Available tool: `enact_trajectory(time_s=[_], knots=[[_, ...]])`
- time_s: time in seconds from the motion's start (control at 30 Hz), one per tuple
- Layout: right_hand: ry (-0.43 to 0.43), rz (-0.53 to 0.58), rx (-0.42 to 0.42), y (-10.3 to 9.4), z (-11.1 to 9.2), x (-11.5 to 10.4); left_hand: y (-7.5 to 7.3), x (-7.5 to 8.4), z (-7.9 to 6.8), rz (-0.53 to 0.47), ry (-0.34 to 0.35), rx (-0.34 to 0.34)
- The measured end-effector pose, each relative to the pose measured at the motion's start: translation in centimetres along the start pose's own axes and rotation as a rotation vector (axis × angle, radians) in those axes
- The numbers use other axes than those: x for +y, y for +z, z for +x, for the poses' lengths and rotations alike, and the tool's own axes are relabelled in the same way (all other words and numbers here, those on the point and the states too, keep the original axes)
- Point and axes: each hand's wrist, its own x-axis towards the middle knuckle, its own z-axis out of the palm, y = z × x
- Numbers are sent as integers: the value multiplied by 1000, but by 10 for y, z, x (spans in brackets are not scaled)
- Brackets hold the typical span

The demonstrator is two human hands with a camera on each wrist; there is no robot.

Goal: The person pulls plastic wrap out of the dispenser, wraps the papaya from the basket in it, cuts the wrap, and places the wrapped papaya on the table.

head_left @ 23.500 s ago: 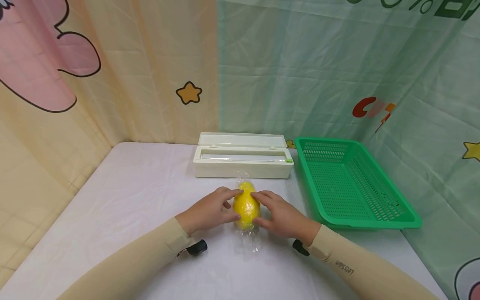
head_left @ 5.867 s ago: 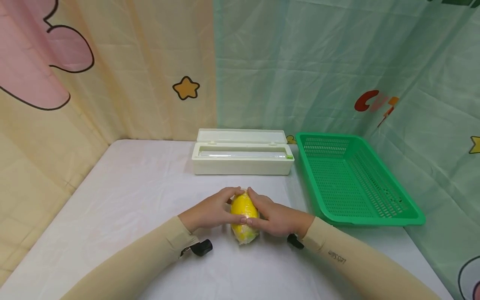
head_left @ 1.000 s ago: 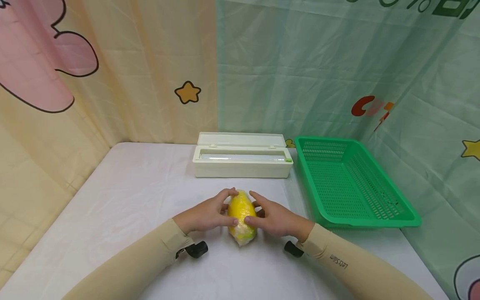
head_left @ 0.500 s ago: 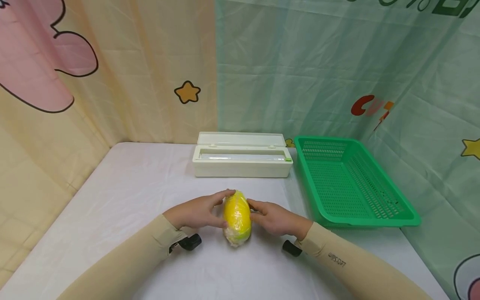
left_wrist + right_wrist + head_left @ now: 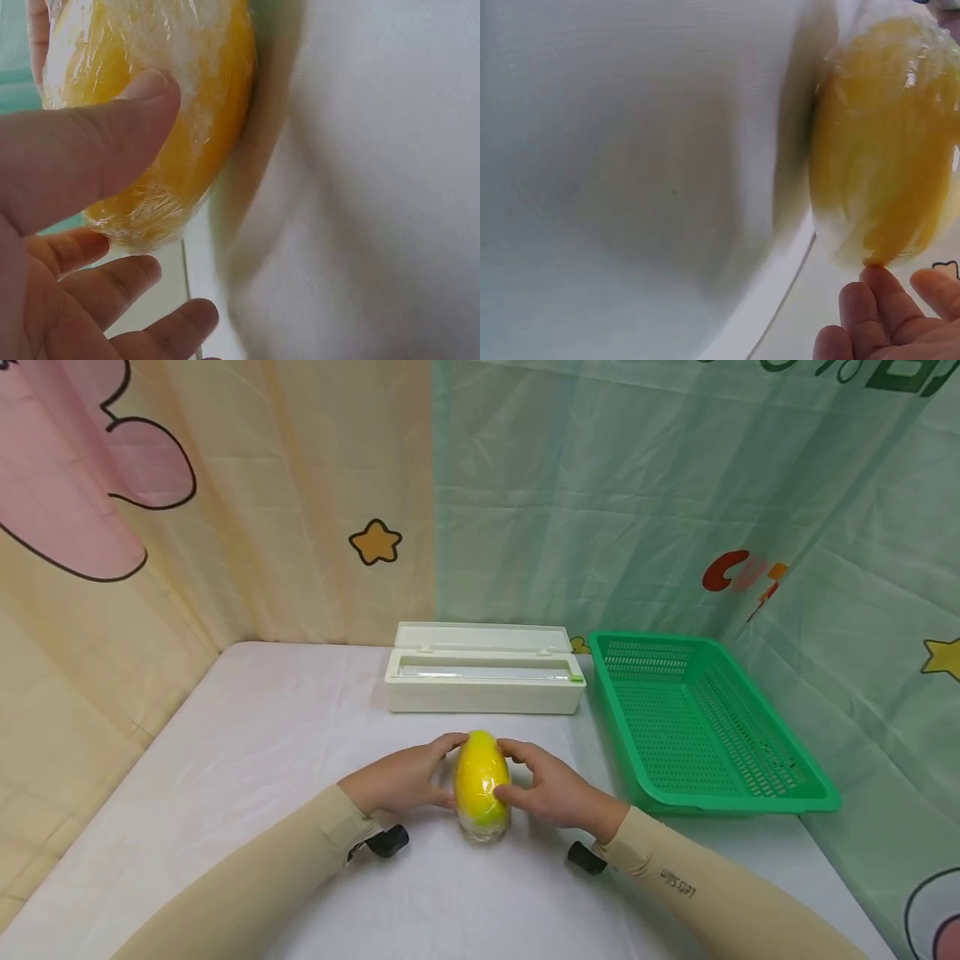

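Note:
A yellow oval fruit [image 5: 482, 781], wrapped in cling film and shaped like a mango, is on the white tabletop in front of me. A greenish patch and bunched film show at its near end. My left hand [image 5: 401, 777] holds its left side, thumb near the lower part and index finger at the far end. From the right, my right hand [image 5: 558, 789] holds it too, thumb on its face and index finger by the top. In the left wrist view wrinkled film covers the fruit [image 5: 210, 112]; in the right wrist view a fingertip meets the end of the fruit [image 5: 885, 150].
Behind the fruit stands a white cling film box [image 5: 486, 697] with its lid raised and a film roll inside. To the right is a green perforated basket [image 5: 637, 768]. Patterned curtains [image 5: 585, 510] enclose the table's back and sides.
Film that stuck out loosely at both ends much earlier now lies against the fruit. Over the last half second the fruit has turned and shifted slightly right and away, and both hands have closed in on it.

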Motion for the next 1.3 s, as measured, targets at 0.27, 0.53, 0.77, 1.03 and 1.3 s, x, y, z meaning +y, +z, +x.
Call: enact_trajectory(time_s=[0.27, 0.53, 0.77, 1.03, 1.3], knots=[[122, -25, -4, 11, 4, 0, -11, 4, -10, -2, -50, -65], [7, -29, -10, 13, 5, -4, -1, 6, -10, -76, 17, -69], [-25, -50, -48, 4, 6, 6, 5, 4, -4, -71, -25, -34], [-54, -79, -145, 3, 10, 13, 6, 0, -5, -96, -40, -55], [-4, -75, -143, 4, 14, 10, 5, -6, -4, -69, -66, -73]])
